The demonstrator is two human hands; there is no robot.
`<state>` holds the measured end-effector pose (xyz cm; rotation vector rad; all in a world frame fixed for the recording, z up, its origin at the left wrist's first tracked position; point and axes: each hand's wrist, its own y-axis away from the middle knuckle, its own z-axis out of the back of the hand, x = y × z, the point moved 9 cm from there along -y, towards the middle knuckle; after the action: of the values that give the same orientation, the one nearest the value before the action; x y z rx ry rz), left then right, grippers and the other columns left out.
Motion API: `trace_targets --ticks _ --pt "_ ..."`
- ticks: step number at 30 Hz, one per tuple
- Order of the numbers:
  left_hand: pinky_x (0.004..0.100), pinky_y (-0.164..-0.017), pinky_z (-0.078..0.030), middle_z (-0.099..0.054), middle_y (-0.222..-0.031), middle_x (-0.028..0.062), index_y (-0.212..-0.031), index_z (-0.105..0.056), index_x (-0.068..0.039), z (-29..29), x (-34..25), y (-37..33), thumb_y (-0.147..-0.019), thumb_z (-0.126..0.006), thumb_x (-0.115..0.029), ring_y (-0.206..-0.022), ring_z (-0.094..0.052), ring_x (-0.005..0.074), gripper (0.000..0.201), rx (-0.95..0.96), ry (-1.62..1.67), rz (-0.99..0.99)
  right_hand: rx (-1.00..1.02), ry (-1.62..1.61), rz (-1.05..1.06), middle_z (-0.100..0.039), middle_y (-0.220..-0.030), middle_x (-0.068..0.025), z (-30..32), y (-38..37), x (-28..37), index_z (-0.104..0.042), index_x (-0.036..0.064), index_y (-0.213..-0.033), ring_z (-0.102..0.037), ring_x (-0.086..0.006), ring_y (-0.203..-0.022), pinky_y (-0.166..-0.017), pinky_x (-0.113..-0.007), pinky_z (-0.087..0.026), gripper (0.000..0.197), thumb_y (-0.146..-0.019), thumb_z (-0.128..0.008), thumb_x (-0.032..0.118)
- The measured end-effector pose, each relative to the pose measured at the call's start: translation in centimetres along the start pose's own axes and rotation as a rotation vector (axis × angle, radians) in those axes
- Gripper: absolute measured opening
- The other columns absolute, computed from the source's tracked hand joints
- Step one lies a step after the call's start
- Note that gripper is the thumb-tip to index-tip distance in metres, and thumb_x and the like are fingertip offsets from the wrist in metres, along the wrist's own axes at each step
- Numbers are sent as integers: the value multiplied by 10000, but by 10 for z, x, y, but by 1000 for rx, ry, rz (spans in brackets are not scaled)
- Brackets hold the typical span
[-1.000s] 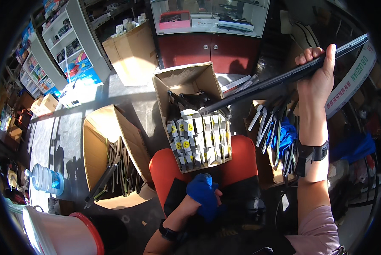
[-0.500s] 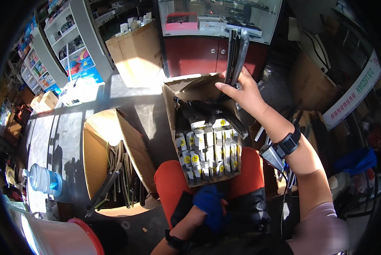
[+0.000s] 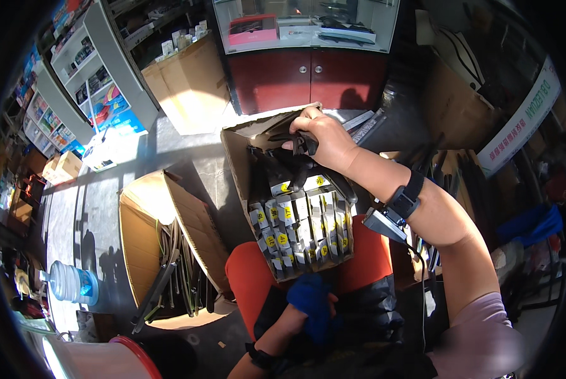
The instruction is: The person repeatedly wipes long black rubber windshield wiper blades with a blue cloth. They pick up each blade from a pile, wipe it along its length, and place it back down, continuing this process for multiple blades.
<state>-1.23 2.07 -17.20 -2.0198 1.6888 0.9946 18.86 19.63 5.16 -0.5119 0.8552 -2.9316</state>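
Observation:
My right hand [image 3: 324, 142] reaches over the far part of an open cardboard box [image 3: 235, 189]. Its fingers are closed round thin black strips that look like wiper blades [image 3: 305, 144]. Long dark and silvery strips [image 3: 366, 127] slant out past the far right rim; whether they belong to the held bundle is hard to see. Packed upright in the near part are several narrow white-and-grey sleeves [image 3: 295, 230] with yellow round labels. My left hand [image 3: 333, 304] rests low in my lap, mostly covered by a bunched blue cloth [image 3: 309, 297], its visible fingers curled.
To the left, a second cardboard box [image 3: 137, 234] holds long dark strips [image 3: 175, 271]. A clear water jug [image 3: 71, 282] and a red-rimmed white bucket [image 3: 99, 357] stand farther left. Ahead is a glass-topped cabinet [image 3: 273, 82] with red doors. A cable [image 3: 424, 303] hangs below my right wrist.
My right hand has come down and left, lower over the box. The strips it held upright above the far rim no longer stand up. My left hand stays in place.

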Motion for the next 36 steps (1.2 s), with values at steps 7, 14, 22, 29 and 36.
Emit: trace_targets --ticks 7,14,22,29,36 --pt "351 -714 -521 -627 -957 167 -1166 -514 18 1 -1 -3 -845 -620 -368 -819 -633 244 513 -33 27 -5 266 -8 -99 -540 -1063 -113 2 25 6 -597 30 -1119 -599 -299 -909 -800 -373 -483 374 -796 -693 193" --pt "285 -559 -499 -621 -784 147 -1024 -559 73 9 -5 -1 -874 -516 -422 -638 -611 211 518 -254 -155 -51 -109 -202 -301 -616 -905 -94 134 144 -99 -654 1 -988 -631 -175 -798 -728 -283 -499 221 -866 -635 184" --pt "217 -541 -449 -583 -581 9 -1016 -602 -14 -59 -46 -41 -654 -698 -227 -492 -569 95 431 -129 -1138 -204 -146 209 -1421 -683 -817 -140 205 514 -303 -694 33 -871 -668 -228 -750 -695 -350 -508 310 -793 -651 330" --pt "272 -457 -452 -624 -695 142 -894 -549 -18 -37 -19 -48 -844 -574 -152 -460 -554 170 145 -199 -825 -94 1 337 -1426 -647 -870 -154 124 598 -290 -654 59 -908 -623 -316 -854 -748 -387 -491 454 -688 -743 447" --pt "283 -462 -459 -601 -650 122 -922 -545 -23 -61 -15 -64 -832 -589 -138 -490 -569 173 152 -190 -974 -153 36 400 -1410 -609 -915 -173 119 606 -291 -597 34 -922 -584 -334 -933 -810 -405 -475 378 -707 -717 321"
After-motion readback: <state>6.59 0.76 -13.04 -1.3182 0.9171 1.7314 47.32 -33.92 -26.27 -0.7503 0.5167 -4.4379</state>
